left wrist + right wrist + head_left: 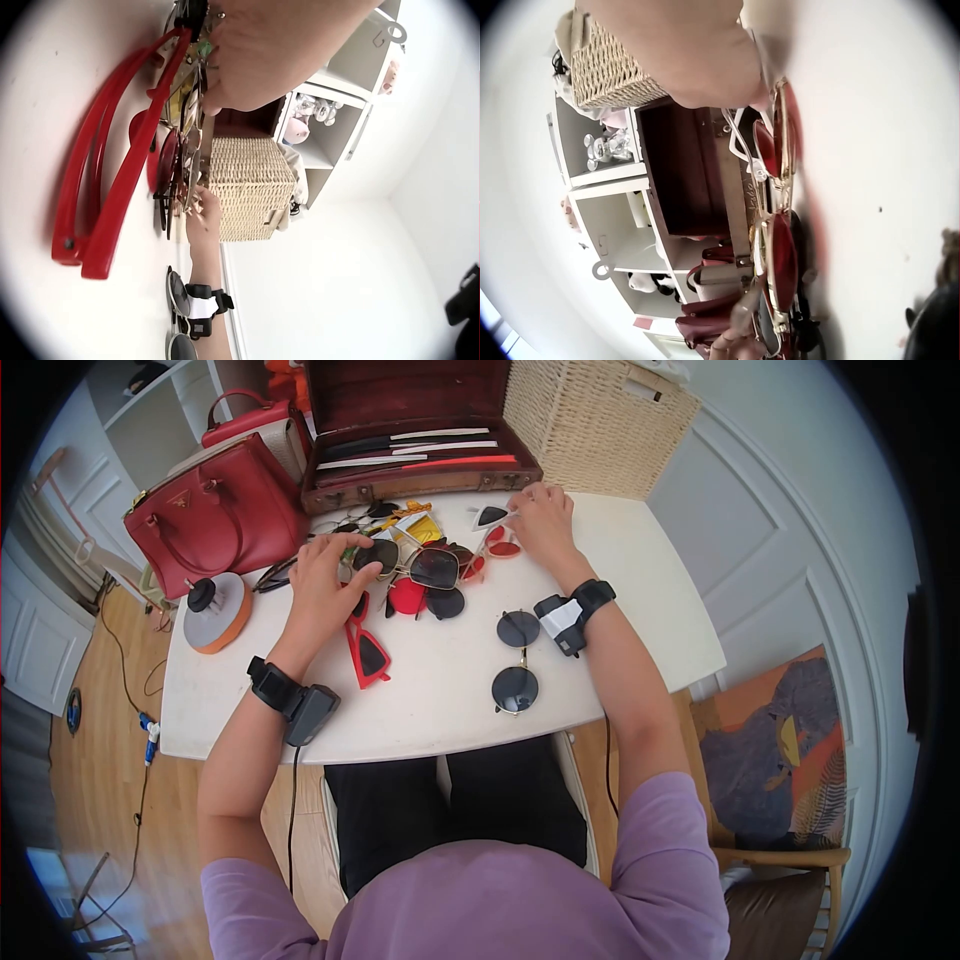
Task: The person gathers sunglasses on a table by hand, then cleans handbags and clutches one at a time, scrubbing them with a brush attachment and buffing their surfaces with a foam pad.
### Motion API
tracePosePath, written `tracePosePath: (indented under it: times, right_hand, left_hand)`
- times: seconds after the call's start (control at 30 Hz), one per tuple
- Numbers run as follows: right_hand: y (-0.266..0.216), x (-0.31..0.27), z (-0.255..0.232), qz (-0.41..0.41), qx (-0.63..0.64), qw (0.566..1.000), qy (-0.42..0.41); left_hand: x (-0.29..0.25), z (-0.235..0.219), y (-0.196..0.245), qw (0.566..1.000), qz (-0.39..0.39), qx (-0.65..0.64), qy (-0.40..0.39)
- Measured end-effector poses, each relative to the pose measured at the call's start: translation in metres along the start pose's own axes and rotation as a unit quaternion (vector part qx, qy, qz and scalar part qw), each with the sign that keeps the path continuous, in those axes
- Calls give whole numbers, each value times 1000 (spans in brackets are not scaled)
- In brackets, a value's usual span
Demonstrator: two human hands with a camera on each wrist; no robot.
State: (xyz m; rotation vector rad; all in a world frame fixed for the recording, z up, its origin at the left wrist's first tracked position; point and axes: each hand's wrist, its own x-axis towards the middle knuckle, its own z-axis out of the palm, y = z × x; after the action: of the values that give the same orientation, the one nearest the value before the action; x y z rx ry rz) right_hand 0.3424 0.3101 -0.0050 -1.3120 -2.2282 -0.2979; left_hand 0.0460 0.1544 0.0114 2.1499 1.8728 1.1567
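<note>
Left forearm (pixel 248 735) points toward one o'clock, the left hand (pixel 325 585) with thumb opposed to bent fingers; right forearm (pixel 628 685) points toward eleven o'clock, the right hand (pixel 545 532) with fingers curled.

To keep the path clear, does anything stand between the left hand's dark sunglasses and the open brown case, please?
Yes: yellow-lensed glasses and other eyewear lie on the table between those dark sunglasses and the case.

Lilac short sleeves (pixel 671 830), black trousers (pixel 455 800), 2 black wrist straps (pixel 276 685) with boxy cameras (pixel 312 714).
</note>
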Motion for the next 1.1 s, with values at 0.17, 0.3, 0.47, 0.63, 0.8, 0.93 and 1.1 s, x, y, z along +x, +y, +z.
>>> tracePosePath:
  times: [0.17, 0.3, 0.47, 0.63, 0.8, 0.93, 1.1]
  right_hand:
    - [-5, 0, -20, 21, 23, 997, -66]
    - [-21, 2, -34, 81, 120, 982, -123]
    - [-17, 5, -19, 81, 363, 925, -82]
    - [-26, 5, -49, 95, 266, 941, -188]
    - [-38, -4, -62, 11, 255, 920, -297]
    - [-37, -3, -67, 39, 304, 890, -338]
    - [-32, 0, -54, 66, 327, 912, -239]
  left_hand:
    - [-1, -2, 4, 1000, 9, 6, 4]
    - [0, -3, 5, 1000, 3, 5, -1]
    - [-1, -2, 6, 999, 22, 25, 5]
    - [-1, -2, 5, 999, 28, 15, 8]
    - [-1, -2, 6, 999, 35, 19, 6]
    - [-2, -5, 11, 1000, 26, 18, 0]
    - [-1, -2, 5, 999, 40, 21, 4]
